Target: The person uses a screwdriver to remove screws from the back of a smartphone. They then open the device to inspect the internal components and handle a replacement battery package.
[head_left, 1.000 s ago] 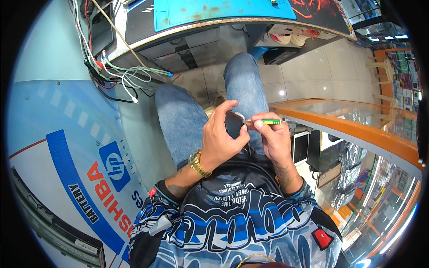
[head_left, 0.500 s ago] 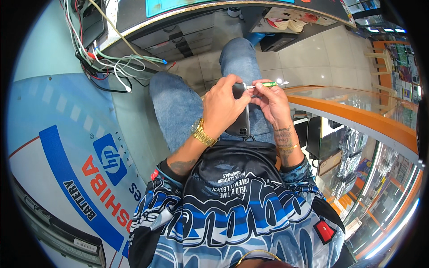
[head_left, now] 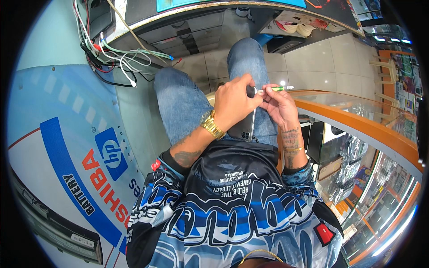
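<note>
My left hand [head_left: 236, 102] is closed around a small dark rounded object [head_left: 250, 91] whose kind I cannot make out. In my right hand [head_left: 279, 105], a slim screwdriver-like tool [head_left: 278, 89] with a green handle is pinched between thumb and fingers. Its shaft points left at the dark object; whether the tip touches is too small to tell. Below the hands a dark smartphone [head_left: 243, 130] rests on my lap, back side up, its camera block towards me. The left hand hides part of the phone.
Ahead stands a workbench with a blue mat [head_left: 192, 4] and drawers [head_left: 190, 40] beneath. Tangled cables [head_left: 127, 62] hang at the left beside a printed banner [head_left: 85, 147]. On the right runs an orange-edged glass display counter [head_left: 357, 123]. A battery-like black bar [head_left: 67, 232] lies lower left.
The whole view has shifted slightly, so the bench and my legs sit further right. Both hands keep their holds on the dark object and the tool.
</note>
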### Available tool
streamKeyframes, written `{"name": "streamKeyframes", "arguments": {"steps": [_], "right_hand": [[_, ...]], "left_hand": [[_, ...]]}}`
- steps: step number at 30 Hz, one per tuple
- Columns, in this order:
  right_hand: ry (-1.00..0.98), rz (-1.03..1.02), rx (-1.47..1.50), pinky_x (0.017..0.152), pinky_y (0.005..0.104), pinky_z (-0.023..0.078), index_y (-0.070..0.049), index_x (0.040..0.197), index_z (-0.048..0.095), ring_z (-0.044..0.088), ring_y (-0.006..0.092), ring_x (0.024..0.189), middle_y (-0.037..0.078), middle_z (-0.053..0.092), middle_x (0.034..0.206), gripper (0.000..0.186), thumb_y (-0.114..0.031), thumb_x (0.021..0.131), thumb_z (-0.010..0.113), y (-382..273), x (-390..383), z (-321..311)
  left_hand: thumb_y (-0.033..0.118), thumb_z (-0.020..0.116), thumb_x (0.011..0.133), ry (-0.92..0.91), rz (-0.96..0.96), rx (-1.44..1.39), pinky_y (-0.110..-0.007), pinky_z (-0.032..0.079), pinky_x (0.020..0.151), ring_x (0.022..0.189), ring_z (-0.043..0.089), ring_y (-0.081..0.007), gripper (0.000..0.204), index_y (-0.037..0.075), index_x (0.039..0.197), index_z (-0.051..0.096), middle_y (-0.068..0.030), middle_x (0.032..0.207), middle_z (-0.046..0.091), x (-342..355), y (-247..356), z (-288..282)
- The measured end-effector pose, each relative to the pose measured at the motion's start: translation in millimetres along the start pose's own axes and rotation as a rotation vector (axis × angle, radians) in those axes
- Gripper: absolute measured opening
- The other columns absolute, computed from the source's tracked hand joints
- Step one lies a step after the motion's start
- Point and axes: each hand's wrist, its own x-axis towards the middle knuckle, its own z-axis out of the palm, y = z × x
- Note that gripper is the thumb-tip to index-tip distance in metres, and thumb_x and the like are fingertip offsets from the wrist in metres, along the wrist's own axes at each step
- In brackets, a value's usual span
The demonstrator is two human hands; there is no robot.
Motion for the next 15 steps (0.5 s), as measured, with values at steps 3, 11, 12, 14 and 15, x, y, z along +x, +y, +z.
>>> {"name": "streamKeyframes", "arguments": {"steps": [3,11,12,14,15], "right_hand": [[0.025,-0.057,-0.072,0.083,0.0374,0.061,0.001,0.110,0.065,0.072,0.0214,0.092,0.013,0.071,0.099,0.017,-0.012,0.101,0.063,-2,-15,14],[0.268,-0.491,-0.524,0.080,0.0301,0.061,0.004,0.108,0.066,0.073,0.0185,0.088,0.013,0.072,0.100,0.016,-0.009,0.099,0.066,15,-58,65],[0.264,-0.540,-0.516,0.080,0.0307,0.061,0.005,0.108,0.066,0.072,0.0179,0.087,0.013,0.072,0.100,0.016,-0.009,0.099,0.066,18,-59,67],[0.235,-0.487,-0.426,0.081,0.0313,0.061,0.004,0.108,0.066,0.072,0.0179,0.087,0.013,0.072,0.099,0.016,-0.009,0.099,0.066,16,-59,64],[0.219,-0.460,-0.378,0.081,0.0316,0.061,0.004,0.108,0.066,0.072,0.0179,0.087,0.013,0.072,0.099,0.016,-0.009,0.099,0.066,14,-59,62]], "left_hand": [[0.032,0.080,0.078,0.085,0.055,0.037,-0.042,0.053,0.064,0.073,0.070,-0.0341,0.035,0.005,0.095,0.067,-0.0146,0.085,0.071,-11,5,0],[0.016,0.077,0.071,0.228,0.277,-0.032,-0.043,0.054,0.069,0.080,0.065,-0.0328,0.026,0.003,0.091,0.066,-0.0117,0.087,0.068,-29,12,-6],[0.014,0.077,0.070,0.234,0.290,-0.033,-0.042,0.056,0.072,0.084,0.066,-0.0325,0.026,0.003,0.092,0.066,-0.0114,0.094,0.070,-32,13,-7],[0.013,0.077,0.070,0.232,0.299,-0.044,-0.042,0.057,0.073,0.087,0.067,-0.0328,0.027,0.002,0.093,0.067,-0.0121,0.098,0.071,-33,14,-8],[0.013,0.077,0.070,0.232,0.303,-0.046,-0.042,0.057,0.074,0.089,0.067,-0.0330,0.028,0.002,0.093,0.067,-0.0125,0.099,0.071,-34,14,-9]]}}
